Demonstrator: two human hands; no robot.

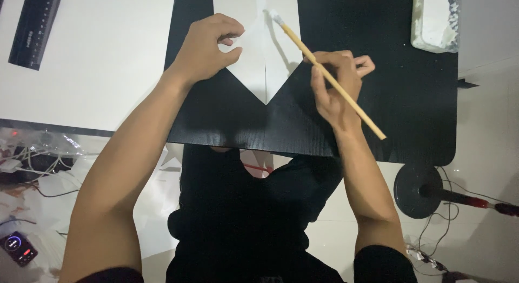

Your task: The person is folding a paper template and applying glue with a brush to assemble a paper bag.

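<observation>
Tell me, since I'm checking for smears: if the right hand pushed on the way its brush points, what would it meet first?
Probably the white folded paper: the right hand aims the brush up-left, its tip already over it. Contact is unclear.

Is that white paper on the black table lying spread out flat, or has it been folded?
Folded. The white paper narrows to a point toward the person, with a crease down its middle; the left hand pinches one flap.
</observation>
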